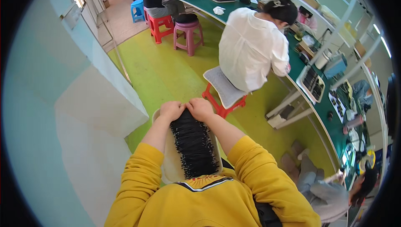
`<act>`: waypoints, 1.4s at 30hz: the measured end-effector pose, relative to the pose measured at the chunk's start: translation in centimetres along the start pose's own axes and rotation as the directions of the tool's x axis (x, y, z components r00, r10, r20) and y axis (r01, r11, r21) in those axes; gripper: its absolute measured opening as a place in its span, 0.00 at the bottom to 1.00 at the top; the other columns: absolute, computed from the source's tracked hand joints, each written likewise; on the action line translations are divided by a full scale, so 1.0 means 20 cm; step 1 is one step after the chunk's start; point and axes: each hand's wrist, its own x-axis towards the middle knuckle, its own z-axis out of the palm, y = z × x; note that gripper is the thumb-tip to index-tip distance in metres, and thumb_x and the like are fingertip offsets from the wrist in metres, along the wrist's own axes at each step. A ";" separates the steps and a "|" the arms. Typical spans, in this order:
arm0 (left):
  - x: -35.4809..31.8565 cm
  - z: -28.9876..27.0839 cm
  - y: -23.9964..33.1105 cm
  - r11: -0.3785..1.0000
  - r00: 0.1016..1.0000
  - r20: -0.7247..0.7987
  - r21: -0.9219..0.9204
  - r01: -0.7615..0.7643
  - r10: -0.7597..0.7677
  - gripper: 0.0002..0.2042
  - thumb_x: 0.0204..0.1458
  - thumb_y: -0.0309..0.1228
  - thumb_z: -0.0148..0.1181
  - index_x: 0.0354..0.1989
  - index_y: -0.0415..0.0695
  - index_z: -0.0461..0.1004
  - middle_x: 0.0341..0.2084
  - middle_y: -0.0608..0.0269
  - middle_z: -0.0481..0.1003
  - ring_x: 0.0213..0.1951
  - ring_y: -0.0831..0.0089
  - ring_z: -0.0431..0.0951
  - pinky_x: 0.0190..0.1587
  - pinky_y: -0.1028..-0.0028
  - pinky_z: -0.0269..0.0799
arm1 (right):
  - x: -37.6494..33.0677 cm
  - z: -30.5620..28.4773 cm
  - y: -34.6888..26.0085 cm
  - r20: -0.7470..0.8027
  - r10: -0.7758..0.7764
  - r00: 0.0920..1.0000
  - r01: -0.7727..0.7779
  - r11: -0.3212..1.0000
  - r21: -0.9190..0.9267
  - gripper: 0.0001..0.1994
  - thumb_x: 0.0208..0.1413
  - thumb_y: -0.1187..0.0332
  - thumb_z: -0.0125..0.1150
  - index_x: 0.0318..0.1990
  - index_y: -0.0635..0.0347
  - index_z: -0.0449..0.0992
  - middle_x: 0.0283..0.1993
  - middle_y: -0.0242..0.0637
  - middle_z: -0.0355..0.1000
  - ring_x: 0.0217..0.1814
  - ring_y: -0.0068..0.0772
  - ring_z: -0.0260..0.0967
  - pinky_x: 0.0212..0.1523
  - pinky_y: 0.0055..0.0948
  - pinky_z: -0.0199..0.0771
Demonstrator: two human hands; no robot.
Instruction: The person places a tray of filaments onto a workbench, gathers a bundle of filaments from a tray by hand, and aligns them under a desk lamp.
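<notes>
A shallow cream-coloured tray is in front of my body. Inside it lies a long, thick row of thin black strands, like short cables, with small pale tips along both sides. My left hand and my right hand meet at the row's far end, thumbs side by side. Both hands have curled fingers and appear closed on the strands there. The fingertips are tucked underneath and hidden from view.
A pale wall corner juts out close on my left. Ahead, a person in white sits on a red stool at a long green worktable. A pink stool stands farther off. Another person sits at the lower right.
</notes>
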 end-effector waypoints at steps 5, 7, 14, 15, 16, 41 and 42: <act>0.66 -0.37 -0.39 0.990 0.983 -0.134 0.038 0.133 -0.127 0.18 0.48 0.47 0.46 0.26 0.47 0.75 0.28 0.52 0.74 0.34 0.55 0.74 0.37 0.61 0.68 | 0.92 0.01 -0.03 -0.184 -0.214 0.959 0.231 0.970 0.076 0.16 0.53 0.57 0.46 0.26 0.60 0.72 0.29 0.45 0.70 0.36 0.48 0.67 0.37 0.41 0.66; 0.82 -0.46 -0.45 0.984 0.980 -0.113 0.051 0.169 -0.163 0.19 0.49 0.48 0.45 0.27 0.47 0.76 0.28 0.52 0.75 0.35 0.55 0.74 0.38 0.61 0.68 | 1.15 -0.01 -0.03 -0.144 -0.213 0.966 0.230 0.966 0.114 0.16 0.53 0.57 0.45 0.26 0.60 0.72 0.29 0.45 0.70 0.36 0.48 0.67 0.38 0.41 0.66; 1.42 -0.63 -0.72 0.973 0.968 -0.101 0.009 0.230 -0.228 0.19 0.49 0.48 0.45 0.28 0.46 0.76 0.29 0.52 0.75 0.36 0.54 0.74 0.40 0.61 0.68 | 1.87 -0.05 0.01 0.025 -0.207 0.978 0.204 0.974 0.103 0.18 0.53 0.55 0.44 0.27 0.60 0.73 0.32 0.46 0.71 0.38 0.47 0.68 0.40 0.41 0.67; 1.52 -0.64 -0.76 0.983 0.979 -0.093 0.004 0.185 -0.184 0.19 0.49 0.48 0.45 0.28 0.46 0.76 0.29 0.52 0.75 0.36 0.54 0.74 0.40 0.61 0.68 | 1.96 -0.04 0.04 0.058 -0.194 0.979 0.188 0.977 0.098 0.18 0.53 0.55 0.44 0.27 0.59 0.73 0.32 0.46 0.71 0.38 0.48 0.67 0.40 0.41 0.66; 1.63 -0.65 -0.81 0.981 0.977 -0.083 -0.018 0.195 -0.195 0.19 0.49 0.48 0.45 0.28 0.46 0.76 0.29 0.51 0.75 0.36 0.54 0.74 0.40 0.61 0.68 | 2.06 -0.02 0.07 0.037 -0.152 0.988 0.149 0.986 0.078 0.18 0.53 0.55 0.44 0.27 0.59 0.73 0.32 0.46 0.71 0.38 0.48 0.67 0.40 0.41 0.66; 3.58 -1.49 -2.69 0.931 0.919 -0.150 -0.032 0.365 -0.365 0.19 0.49 0.48 0.45 0.27 0.47 0.76 0.27 0.52 0.75 0.34 0.55 0.74 0.39 0.61 0.68 | 4.94 0.60 -0.41 0.019 -0.389 0.921 0.383 0.915 0.130 0.17 0.53 0.55 0.44 0.25 0.58 0.74 0.30 0.45 0.71 0.36 0.48 0.68 0.38 0.41 0.67; 3.65 -1.57 -2.77 0.922 0.906 -0.184 -0.004 0.387 -0.381 0.19 0.49 0.48 0.45 0.26 0.47 0.76 0.26 0.53 0.75 0.34 0.56 0.74 0.38 0.61 0.68 | 5.10 0.59 -0.48 0.050 -0.404 0.913 0.393 0.906 0.157 0.17 0.53 0.55 0.44 0.26 0.58 0.74 0.30 0.45 0.71 0.36 0.48 0.68 0.38 0.41 0.67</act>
